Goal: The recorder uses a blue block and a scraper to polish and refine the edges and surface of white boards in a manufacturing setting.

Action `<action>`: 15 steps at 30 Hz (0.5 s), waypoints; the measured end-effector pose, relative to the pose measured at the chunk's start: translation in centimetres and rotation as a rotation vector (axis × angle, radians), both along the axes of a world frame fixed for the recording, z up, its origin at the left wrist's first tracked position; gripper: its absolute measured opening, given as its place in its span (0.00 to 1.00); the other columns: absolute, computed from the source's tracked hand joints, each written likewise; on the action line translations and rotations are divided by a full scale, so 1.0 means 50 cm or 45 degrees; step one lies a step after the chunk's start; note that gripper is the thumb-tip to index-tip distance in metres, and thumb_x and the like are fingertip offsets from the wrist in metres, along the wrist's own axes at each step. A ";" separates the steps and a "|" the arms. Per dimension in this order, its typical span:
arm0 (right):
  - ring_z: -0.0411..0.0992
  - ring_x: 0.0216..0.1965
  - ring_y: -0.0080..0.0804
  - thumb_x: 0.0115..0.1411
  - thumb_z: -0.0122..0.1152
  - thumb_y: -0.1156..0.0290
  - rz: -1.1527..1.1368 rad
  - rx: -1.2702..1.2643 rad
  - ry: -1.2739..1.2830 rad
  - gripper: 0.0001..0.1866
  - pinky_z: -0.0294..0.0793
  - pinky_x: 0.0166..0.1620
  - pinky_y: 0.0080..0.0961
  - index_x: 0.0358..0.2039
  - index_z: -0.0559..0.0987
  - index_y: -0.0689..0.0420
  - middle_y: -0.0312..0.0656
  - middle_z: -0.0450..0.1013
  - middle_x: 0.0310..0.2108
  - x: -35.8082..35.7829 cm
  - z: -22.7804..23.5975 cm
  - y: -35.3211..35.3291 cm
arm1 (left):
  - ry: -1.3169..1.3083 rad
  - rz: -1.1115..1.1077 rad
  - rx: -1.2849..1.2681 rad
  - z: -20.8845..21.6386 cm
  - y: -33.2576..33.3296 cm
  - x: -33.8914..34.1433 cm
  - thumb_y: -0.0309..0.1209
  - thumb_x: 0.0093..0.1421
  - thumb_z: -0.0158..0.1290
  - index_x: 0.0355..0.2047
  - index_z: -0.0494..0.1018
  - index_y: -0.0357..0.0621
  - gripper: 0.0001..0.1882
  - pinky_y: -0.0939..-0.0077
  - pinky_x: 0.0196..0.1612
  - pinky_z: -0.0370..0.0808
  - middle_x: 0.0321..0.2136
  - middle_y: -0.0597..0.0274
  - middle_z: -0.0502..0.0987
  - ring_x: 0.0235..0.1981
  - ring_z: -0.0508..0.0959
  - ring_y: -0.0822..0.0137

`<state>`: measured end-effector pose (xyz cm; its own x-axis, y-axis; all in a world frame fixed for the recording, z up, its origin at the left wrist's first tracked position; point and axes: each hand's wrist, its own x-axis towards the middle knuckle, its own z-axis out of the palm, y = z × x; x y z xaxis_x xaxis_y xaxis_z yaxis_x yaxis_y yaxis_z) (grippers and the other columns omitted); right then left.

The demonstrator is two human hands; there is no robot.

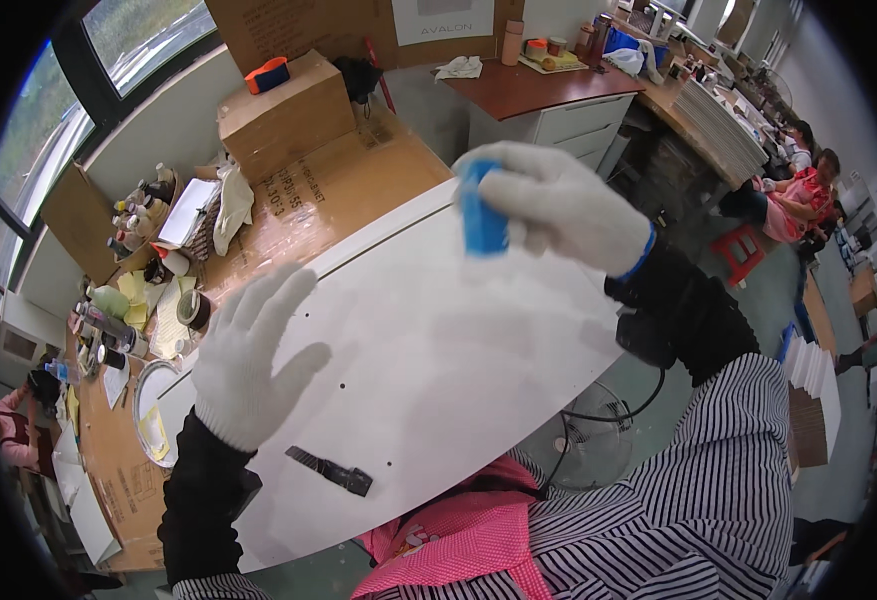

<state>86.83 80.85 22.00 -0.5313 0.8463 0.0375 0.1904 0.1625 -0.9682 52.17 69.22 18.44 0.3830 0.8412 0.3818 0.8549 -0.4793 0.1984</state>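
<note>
A large white panel with a few small dark holes lies in front of me. My right hand, in a white knit glove, grips a small blue block above the panel's far part. The block is slightly blurred, and its exact kind does not show. My left hand, gloved the same way, is spread with fingers apart over the panel's left side and holds nothing. Near the panel's front edge, below the left hand, lies a flat black hand tool with a narrow strip-like end.
Cardboard boxes stand beyond the panel. Bottles, a dark open jar and a round white lid crowd the left. Right of me are a fan with a black cord and a red stool. Other people sit farther off.
</note>
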 end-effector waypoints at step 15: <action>0.76 0.37 0.25 0.72 0.55 0.62 -0.111 -0.486 0.485 0.19 0.80 0.46 0.25 0.53 0.73 0.65 0.42 0.76 0.41 0.119 -0.198 0.264 | -0.361 0.368 -0.616 -0.119 0.046 -0.174 0.31 0.60 0.50 0.61 0.68 0.31 0.29 0.59 0.72 0.53 0.64 0.43 0.69 0.70 0.62 0.49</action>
